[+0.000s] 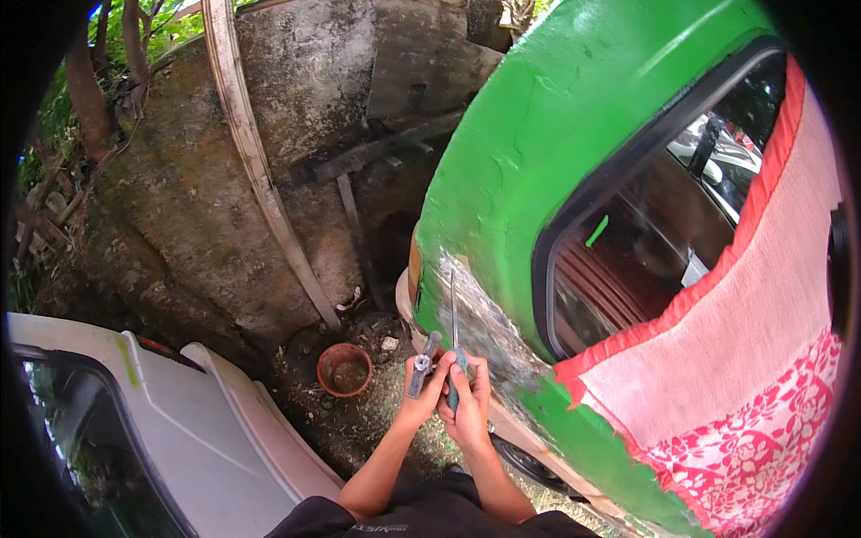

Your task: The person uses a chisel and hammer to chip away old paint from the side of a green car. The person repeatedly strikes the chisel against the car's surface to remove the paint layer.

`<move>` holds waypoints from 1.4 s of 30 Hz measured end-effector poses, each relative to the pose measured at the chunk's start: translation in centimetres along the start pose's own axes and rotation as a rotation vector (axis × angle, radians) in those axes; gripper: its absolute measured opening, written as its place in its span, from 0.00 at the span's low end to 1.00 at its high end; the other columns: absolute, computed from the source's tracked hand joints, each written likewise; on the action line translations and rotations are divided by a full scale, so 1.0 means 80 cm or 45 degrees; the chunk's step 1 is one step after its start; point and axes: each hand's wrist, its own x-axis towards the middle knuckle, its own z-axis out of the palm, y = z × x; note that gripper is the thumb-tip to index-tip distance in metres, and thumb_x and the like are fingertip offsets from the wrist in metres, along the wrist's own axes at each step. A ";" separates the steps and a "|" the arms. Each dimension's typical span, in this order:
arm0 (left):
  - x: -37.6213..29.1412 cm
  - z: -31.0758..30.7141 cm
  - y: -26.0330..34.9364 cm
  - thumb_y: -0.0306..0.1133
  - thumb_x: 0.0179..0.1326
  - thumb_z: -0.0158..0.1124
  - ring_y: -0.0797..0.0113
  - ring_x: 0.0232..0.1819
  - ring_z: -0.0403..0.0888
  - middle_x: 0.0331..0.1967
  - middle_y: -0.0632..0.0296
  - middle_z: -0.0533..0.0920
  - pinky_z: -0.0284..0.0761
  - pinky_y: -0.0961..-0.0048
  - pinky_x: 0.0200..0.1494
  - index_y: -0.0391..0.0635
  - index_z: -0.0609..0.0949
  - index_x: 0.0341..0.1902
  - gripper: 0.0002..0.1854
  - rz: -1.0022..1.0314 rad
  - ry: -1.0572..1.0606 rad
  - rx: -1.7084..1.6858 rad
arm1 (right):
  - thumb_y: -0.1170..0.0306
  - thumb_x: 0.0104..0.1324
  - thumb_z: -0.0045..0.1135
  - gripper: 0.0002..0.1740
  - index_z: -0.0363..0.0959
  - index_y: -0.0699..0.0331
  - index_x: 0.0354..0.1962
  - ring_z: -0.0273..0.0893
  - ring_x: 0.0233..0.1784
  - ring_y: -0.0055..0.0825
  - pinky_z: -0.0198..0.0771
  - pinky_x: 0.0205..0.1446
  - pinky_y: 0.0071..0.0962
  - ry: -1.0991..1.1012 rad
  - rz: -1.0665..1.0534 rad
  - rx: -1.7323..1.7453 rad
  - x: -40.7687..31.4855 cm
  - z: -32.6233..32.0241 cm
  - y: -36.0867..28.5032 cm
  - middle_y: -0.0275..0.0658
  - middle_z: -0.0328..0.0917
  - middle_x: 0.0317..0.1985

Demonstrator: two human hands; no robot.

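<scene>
My left hand [420, 405] grips a hammer, its metal head [422, 366] showing above the fingers while the handle is mostly hidden. Close beside it, my right hand [469, 415] is closed around the teal handle of a screwdriver [455, 316]. The long thin shaft points up and away from me, its tip in front of a scraped patch [484, 316] on the green car body [498, 195]. On that patch the paint is gone and rough grey and whitish material shows. Whether the tip touches the patch, I cannot tell.
A pink and red patterned towel [713, 336] hangs over the green car beside its window [646, 222]. A white car [195, 430] stands at left. Ahead are an orange-brown pot [344, 370], a leaning wooden plank [249, 148] and a stained wall [303, 74].
</scene>
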 end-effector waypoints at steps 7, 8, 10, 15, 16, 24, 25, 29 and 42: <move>0.013 0.011 0.012 0.42 0.64 0.63 0.84 0.15 0.66 0.14 0.72 0.73 0.58 0.81 0.16 0.40 0.79 0.29 0.16 0.073 0.028 -0.081 | 0.66 0.72 0.49 0.14 0.60 0.54 0.52 0.56 0.11 0.13 0.45 0.09 0.15 -0.010 -0.068 -0.108 0.010 0.009 -0.014 0.33 0.66 0.22; 0.025 0.007 0.008 0.42 0.64 0.63 0.85 0.15 0.65 0.14 0.73 0.73 0.58 0.81 0.16 0.41 0.79 0.30 0.16 0.124 0.032 -0.109 | 0.65 0.72 0.50 0.13 0.60 0.53 0.51 0.55 0.10 0.12 0.44 0.09 0.15 -0.024 -0.075 -0.149 0.020 0.016 -0.017 0.33 0.66 0.22; 0.037 0.008 0.024 0.41 0.65 0.62 0.87 0.20 0.60 0.19 0.77 0.69 0.54 0.82 0.21 0.47 0.78 0.33 0.11 0.035 0.050 -0.186 | 0.66 0.71 0.51 0.13 0.61 0.53 0.50 0.55 0.10 0.12 0.43 0.09 0.15 -0.066 -0.110 -0.161 0.038 0.032 -0.026 0.33 0.66 0.22; 0.023 0.002 0.033 0.41 0.65 0.62 0.86 0.18 0.60 0.18 0.76 0.70 0.54 0.83 0.20 0.46 0.79 0.33 0.11 0.047 -0.029 -0.137 | 0.67 0.71 0.51 0.13 0.61 0.54 0.51 0.55 0.09 0.12 0.44 0.09 0.15 -0.074 -0.139 -0.192 0.024 0.025 -0.019 0.32 0.67 0.21; 0.016 0.001 0.025 0.40 0.65 0.63 0.86 0.19 0.62 0.20 0.75 0.72 0.55 0.82 0.19 0.44 0.79 0.34 0.11 0.069 -0.007 -0.076 | 0.67 0.71 0.51 0.14 0.61 0.54 0.52 0.54 0.09 0.12 0.44 0.09 0.16 -0.038 -0.151 -0.223 0.015 0.020 -0.015 0.32 0.66 0.20; 0.034 0.018 0.017 0.40 0.65 0.63 0.85 0.16 0.63 0.16 0.74 0.72 0.57 0.81 0.18 0.41 0.80 0.31 0.14 0.054 0.133 -0.282 | 0.67 0.71 0.51 0.15 0.61 0.54 0.52 0.55 0.10 0.11 0.45 0.10 0.16 -0.021 -0.145 -0.265 0.030 0.024 -0.026 0.30 0.66 0.19; 0.040 0.016 0.014 0.40 0.65 0.63 0.85 0.16 0.63 0.16 0.74 0.72 0.56 0.81 0.18 0.41 0.80 0.30 0.14 0.036 0.159 -0.319 | 0.67 0.71 0.51 0.14 0.61 0.53 0.52 0.55 0.10 0.11 0.44 0.10 0.15 -0.045 -0.151 -0.280 0.033 0.029 -0.025 0.31 0.66 0.20; 0.018 0.007 0.021 0.39 0.66 0.61 0.85 0.21 0.62 0.20 0.75 0.70 0.55 0.80 0.21 0.45 0.79 0.35 0.10 0.085 -0.012 -0.139 | 0.68 0.71 0.51 0.13 0.62 0.55 0.51 0.54 0.09 0.12 0.44 0.09 0.16 0.006 -0.203 -0.297 0.015 0.024 -0.018 0.30 0.66 0.18; 0.030 0.007 0.017 0.40 0.65 0.62 0.84 0.21 0.64 0.20 0.74 0.72 0.58 0.80 0.21 0.44 0.79 0.33 0.11 0.033 0.015 -0.228 | 0.68 0.71 0.51 0.15 0.62 0.58 0.53 0.54 0.10 0.11 0.44 0.10 0.17 0.010 -0.225 -0.340 0.027 0.026 -0.018 0.28 0.66 0.17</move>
